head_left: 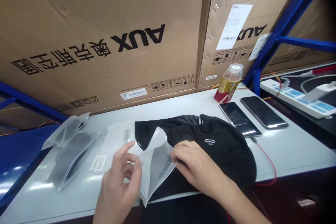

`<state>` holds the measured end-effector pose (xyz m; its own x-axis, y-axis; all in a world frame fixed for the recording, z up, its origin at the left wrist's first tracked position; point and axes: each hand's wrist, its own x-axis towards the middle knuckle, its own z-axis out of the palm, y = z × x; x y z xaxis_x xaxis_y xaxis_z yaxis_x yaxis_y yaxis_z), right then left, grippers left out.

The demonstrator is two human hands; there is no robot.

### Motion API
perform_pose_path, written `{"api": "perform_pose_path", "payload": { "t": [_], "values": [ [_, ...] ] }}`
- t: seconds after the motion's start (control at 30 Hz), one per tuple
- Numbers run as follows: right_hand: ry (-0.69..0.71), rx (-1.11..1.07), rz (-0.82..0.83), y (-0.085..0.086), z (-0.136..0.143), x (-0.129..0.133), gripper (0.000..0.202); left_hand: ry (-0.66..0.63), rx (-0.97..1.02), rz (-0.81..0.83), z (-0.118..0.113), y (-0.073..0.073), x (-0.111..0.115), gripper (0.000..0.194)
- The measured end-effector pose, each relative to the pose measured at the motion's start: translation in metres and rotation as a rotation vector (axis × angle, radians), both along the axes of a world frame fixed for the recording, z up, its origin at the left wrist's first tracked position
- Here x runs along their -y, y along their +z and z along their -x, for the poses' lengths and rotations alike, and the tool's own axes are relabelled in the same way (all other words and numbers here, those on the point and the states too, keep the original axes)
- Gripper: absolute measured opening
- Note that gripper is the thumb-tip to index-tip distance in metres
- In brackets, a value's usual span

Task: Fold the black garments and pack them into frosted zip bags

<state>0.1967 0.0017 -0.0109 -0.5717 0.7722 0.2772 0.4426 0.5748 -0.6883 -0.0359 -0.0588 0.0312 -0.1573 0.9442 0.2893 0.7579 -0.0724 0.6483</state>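
Note:
A frosted plastic bag (154, 168) stands upright with its mouth spread at the top, in front of me. My left hand (122, 178) pinches the bag's left edge between thumb and a finger, with the index finger raised. On the opposite edge, the fingers of my right hand (194, 164) are closed on the plastic. Behind and under the bag lies a black fabric item (223, 154) with a small white logo, its shape like a balaclava; the bag and my right hand hide part of it.
More frosted bags (76, 147) lie to the left on the white table (296, 150). At the back right stand a drink bottle (229, 83), two phones (264, 112) and a power strip (296, 98). Large cardboard boxes (105, 14) and blue frame bars (286, 17) border the table's back.

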Motion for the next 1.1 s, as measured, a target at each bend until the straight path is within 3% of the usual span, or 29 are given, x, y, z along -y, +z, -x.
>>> {"api": "perform_pose_path", "payload": {
  "t": [0.1, 0.17, 0.2, 0.3, 0.37, 0.53, 0.6, 0.67, 0.77, 0.93, 1.1],
  "values": [
    [0.117, 0.01, 0.046, 0.007, -0.01, -0.007, 0.023, -0.396, -0.101, -0.006, 0.01, -0.003, -0.009, 0.033],
    [0.081, -0.005, 0.019, 0.006, -0.016, -0.011, 0.031, -0.489, -0.171, -0.033, 0.012, -0.008, -0.015, 0.036],
    [-0.015, -0.01, 0.003, 0.003, -0.018, -0.013, 0.039, -0.473, -0.189, -0.052, 0.011, -0.011, -0.017, 0.035],
    [-0.479, 0.078, 0.02, -0.007, -0.025, -0.016, 0.051, -0.404, -0.209, -0.076, 0.006, -0.022, -0.022, 0.033],
    [-0.642, 0.185, 0.088, -0.01, -0.028, -0.016, 0.054, -0.395, -0.224, -0.07, 0.002, -0.026, -0.024, 0.032],
    [-0.52, 0.207, 0.221, -0.003, -0.03, -0.017, 0.052, -0.286, -0.237, -0.1, -0.002, -0.026, -0.024, 0.031],
    [-0.577, 0.295, 0.184, -0.002, -0.029, -0.019, 0.042, -0.243, -0.228, -0.091, -0.002, -0.025, -0.023, 0.031],
    [-0.656, 0.403, 0.148, -0.004, -0.029, -0.021, 0.044, -0.205, -0.223, -0.07, -0.002, -0.025, -0.022, 0.032],
    [-0.615, 0.441, 0.195, -0.005, -0.027, -0.022, 0.05, -0.165, -0.214, -0.031, -0.004, -0.029, -0.021, 0.031],
    [-0.471, 0.296, 0.302, 0.009, -0.009, -0.015, 0.03, -0.154, -0.22, -0.003, -0.007, -0.035, -0.023, 0.03],
    [-0.482, -0.018, 0.429, 0.014, -0.009, -0.013, 0.024, -0.169, -0.23, 0.012, -0.01, -0.035, -0.026, 0.03]
  ]
}}
